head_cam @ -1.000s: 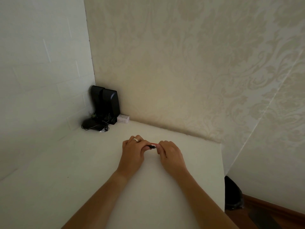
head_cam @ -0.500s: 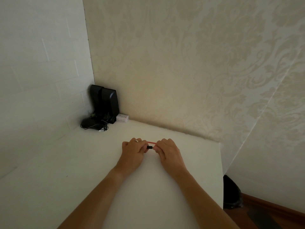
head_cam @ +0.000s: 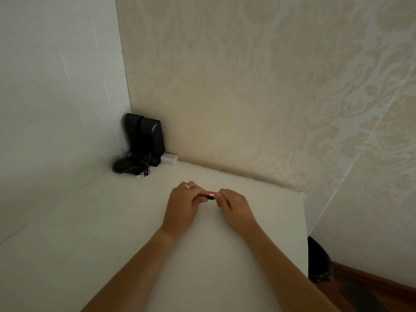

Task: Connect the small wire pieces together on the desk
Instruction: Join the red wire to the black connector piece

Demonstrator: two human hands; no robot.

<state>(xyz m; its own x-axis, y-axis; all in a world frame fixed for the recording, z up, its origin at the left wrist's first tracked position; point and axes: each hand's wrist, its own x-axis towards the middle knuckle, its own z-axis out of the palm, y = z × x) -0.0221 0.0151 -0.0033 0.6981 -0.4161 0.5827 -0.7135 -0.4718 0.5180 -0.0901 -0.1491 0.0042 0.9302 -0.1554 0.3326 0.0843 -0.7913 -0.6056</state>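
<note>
1. The white desk (head_cam: 112, 244) is filling the lower half of the frame, with patterned wallpaper (head_cam: 258, 86) rising behind it.
2. Two black speakers (head_cam: 146, 138) are standing in the corner at left of centre, a tangle of cable (head_cam: 130, 168) lying at their foot and a small white box (head_cam: 169, 159) sitting just beside them.
3. The left hand (head_cam: 183, 207), wearing a ring (head_cam: 187, 186), is curling closed around one end of the work; the right hand (head_cam: 236, 206) is closing on the other end, knuckles up, both resting on the desk at centre frame.
4. The wire pieces (head_cam: 211, 195) are bridging the narrow gap between the two hands: a red strand behind, a short black connector in front. Whether they are already joined is too small to tell.
5. Handling, as a judgement: these pieces are looking very light, thin and bendy, easy to kink or drop, so pinching right behind the connector ends, not mid-strand, is giving the best control; the black part is probably stiffer and the better place to push.
6. Compared with a second ago, the hands are sitting in nearly the same spot; the gap between them is looking much the same, and the view is tilting slightly, the speakers appearing a little higher in the frame.
</note>
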